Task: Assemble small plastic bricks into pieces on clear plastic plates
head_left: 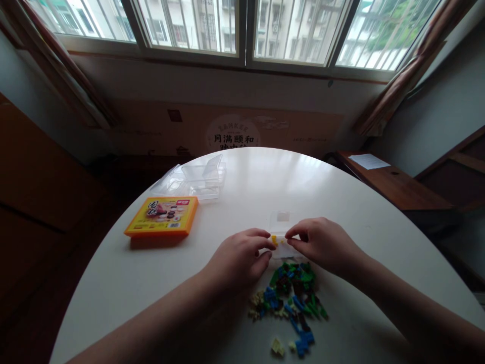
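Observation:
Both my hands meet over a small clear plastic bag (281, 222) lying on the white round table (246, 187). My left hand (238, 260) pinches the bag's near edge, where small yellow pieces (274, 241) show. My right hand (322, 243) pinches the same edge from the other side. Just in front of my hands lies a loose heap of small building bricks (291, 293) in green, blue, dark red and cream, with a few strays (299, 346) nearer me.
An orange box (163, 217) with a printed lid lies at the left. Behind it are clear plastic trays (197, 179). A brown desk with a sheet of paper (369, 162) stands at the right. Windows and curtains fill the far wall.

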A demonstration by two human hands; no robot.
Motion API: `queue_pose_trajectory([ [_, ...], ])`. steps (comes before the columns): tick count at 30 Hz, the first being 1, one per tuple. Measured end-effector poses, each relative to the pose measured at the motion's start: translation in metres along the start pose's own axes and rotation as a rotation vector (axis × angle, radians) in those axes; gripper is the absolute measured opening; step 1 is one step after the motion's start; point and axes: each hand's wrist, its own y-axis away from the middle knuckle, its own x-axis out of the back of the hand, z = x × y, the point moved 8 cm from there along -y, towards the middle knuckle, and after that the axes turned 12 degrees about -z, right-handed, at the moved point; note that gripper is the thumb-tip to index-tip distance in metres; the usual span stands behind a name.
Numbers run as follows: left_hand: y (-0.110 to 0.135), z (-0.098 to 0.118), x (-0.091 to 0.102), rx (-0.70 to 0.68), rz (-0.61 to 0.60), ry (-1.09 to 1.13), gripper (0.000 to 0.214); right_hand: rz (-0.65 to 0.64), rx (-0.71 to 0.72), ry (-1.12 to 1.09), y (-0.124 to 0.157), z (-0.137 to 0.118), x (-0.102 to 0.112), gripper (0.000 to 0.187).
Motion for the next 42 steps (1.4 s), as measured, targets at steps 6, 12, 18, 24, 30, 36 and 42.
queue_pose_trajectory([
  [6,0.000,0.001,0.000,-0.007,-0.008,-0.004,0.023,0.006,0.080,-0.023,0.004,-0.004,-0.002,0.017],
  [12,0.000,-0.001,0.000,-0.005,-0.020,0.000,0.024,0.012,0.126,-0.018,0.008,-0.009,-0.004,0.021],
  [18,0.000,-0.004,-0.002,0.001,-0.029,0.022,0.024,-0.007,0.123,-0.001,0.009,-0.010,-0.004,0.024],
  [24,0.000,-0.004,-0.002,0.004,-0.033,0.027,0.025,-0.040,0.102,0.002,0.011,-0.005,-0.004,0.026],
  [30,0.000,-0.004,-0.003,0.003,-0.037,0.032,0.025,-0.022,0.123,-0.029,0.011,-0.004,-0.002,0.034],
  [36,0.002,-0.004,-0.003,-0.005,-0.041,0.025,0.025,-0.042,0.113,-0.018,0.009,-0.002,-0.005,0.035],
  [42,0.001,-0.004,-0.003,-0.011,-0.052,0.020,0.025,-0.037,0.123,0.011,0.011,-0.002,-0.005,0.028],
])
